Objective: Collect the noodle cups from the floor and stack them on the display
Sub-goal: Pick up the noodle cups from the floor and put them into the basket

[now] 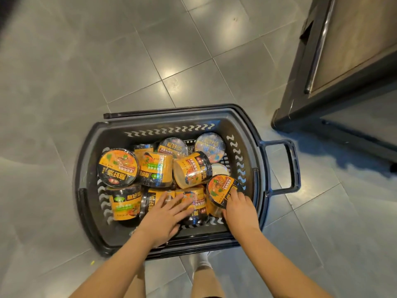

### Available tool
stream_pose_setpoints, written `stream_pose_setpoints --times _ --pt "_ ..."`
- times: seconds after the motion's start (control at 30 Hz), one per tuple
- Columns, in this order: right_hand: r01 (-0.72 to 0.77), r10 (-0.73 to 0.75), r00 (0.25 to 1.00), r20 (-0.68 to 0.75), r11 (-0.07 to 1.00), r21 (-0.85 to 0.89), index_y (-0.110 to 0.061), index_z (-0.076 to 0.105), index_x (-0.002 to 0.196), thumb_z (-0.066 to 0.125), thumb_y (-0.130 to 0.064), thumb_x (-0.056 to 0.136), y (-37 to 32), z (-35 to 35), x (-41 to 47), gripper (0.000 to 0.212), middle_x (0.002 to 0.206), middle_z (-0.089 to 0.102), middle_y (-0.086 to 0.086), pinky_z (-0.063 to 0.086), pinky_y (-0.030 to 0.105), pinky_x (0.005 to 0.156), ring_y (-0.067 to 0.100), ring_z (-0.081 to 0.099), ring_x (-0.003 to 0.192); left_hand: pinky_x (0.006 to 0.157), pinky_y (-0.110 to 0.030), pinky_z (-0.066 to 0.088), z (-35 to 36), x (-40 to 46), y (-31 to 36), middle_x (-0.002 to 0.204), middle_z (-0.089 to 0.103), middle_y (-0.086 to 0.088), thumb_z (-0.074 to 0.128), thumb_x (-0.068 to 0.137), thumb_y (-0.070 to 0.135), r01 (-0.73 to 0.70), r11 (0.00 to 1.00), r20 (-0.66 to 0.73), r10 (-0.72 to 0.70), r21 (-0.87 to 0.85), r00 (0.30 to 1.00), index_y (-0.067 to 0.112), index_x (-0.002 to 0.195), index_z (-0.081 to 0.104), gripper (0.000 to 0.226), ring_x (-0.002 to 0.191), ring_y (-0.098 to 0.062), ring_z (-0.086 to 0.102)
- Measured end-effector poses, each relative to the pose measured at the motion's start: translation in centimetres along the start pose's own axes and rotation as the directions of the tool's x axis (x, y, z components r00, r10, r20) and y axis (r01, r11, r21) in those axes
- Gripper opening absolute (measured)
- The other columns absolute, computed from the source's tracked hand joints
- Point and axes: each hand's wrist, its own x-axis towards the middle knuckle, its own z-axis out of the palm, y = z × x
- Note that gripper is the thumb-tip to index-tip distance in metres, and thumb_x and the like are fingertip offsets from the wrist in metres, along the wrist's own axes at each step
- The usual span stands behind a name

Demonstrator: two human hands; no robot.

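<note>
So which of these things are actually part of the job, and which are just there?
Part of the job:
noodle cups
basket holding them
left hand resting on one cup
right hand gripping another
display stand

Just there:
tiled floor
yellow scrap

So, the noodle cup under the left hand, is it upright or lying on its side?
On its side: the noodle cup shows its printed wall upward, under the left hand.

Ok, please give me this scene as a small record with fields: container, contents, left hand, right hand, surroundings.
container: black plastic basket on the tiled floor
contents: many noodle cups, lying jumbled
left hand: fingers spread over a cup lying on its side
right hand: fingers on a tilted cup
surroundings: dark display unit at upper right
</note>
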Motion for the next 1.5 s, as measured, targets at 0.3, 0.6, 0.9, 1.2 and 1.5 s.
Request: stream_pose_setpoints --times 0.3,0.6,0.9,1.2,1.5 --pt "0.081 -0.101 0.993 0.068 0.965 0.248 -0.011 0.037 0.144 0.047 -0.039 0.099 1.5 -3.9 -1.3 0.054 0.152 0.03 0.005 0.04 0.035 0.106 0.022 0.035 0.135 0.122 -0.049 0.009 -5.0 -1.0 0.9 0.162 -0.006 0.007 0.026 0.099 0.048 0.088 0.974 -0.002 -0.09 -0.207 0.996 0.028 0.156 0.002 0.066 0.148 -0.013 -0.006" --pt "0.182 -0.129 0.977 -0.172 0.92 0.346 -0.021 0.022 0.154 0.043 -0.041 0.101 2.9 -18.2 -8.3 0.06 0.159 0.023 0.0 0.025 0.028 0.114 0.017 0.025 0.144 0.122 -0.041 0.009 -22.3 -8.5 -0.5 0.163 0.015 0.0 0.02 0.097 0.061 0.203 0.974 -0.213 -0.221 -0.101 0.952 0.021 0.156 0.011 0.072 0.148 -0.02 0.018" --pt "0.364 -0.192 0.874 -0.447 0.866 0.341 -0.023 0.028 0.152 0.048 -0.041 0.099 0.2 -33.0 -16.8 0.059 0.155 0.033 -0.001 0.033 0.033 0.111 0.018 0.035 0.139 0.111 -0.041 0.034 -34.5 -22.2 0.1 0.149 0.044 -0.006 0.023 0.09 0.062 0.31 0.944 -0.536 -0.318 -0.108 0.782 0.016 0.149 0.037 0.077 0.135 -0.023 0.044" --pt "0.515 -0.264 0.724 -0.637 0.821 0.245 -0.028 0.021 0.153 0.048 -0.042 0.099 -9.1 -40.4 -23.9 0.062 0.156 0.032 -0.006 0.03 0.028 0.112 0.013 0.033 0.14 0.089 -0.034 0.052 -37.2 -34.7 -2.9 0.123 0.065 -0.003 0.038 0.089 0.061 0.419 0.908 -0.724 -0.289 0.0 0.626 0.013 0.129 0.06 0.066 0.109 -0.019 0.064" --pt "0.547 -0.205 0.539 -0.817 0.823 0.154 -0.022 0.041 0.144 0.054 -0.044 0.094 -24.7 -43.3 -27.5 0.056 0.145 0.044 -0.006 0.035 0.025 0.106 0.012 0.041 0.132 0.111 -0.038 0.033 -36.3 -49.6 -9.5 0.146 0.046 -0.001 0.023 0.086 0.069 0.503 0.864 -0.738 -0.326 0.021 0.591 0.017 0.148 0.038 0.082 0.133 -0.02 0.044"
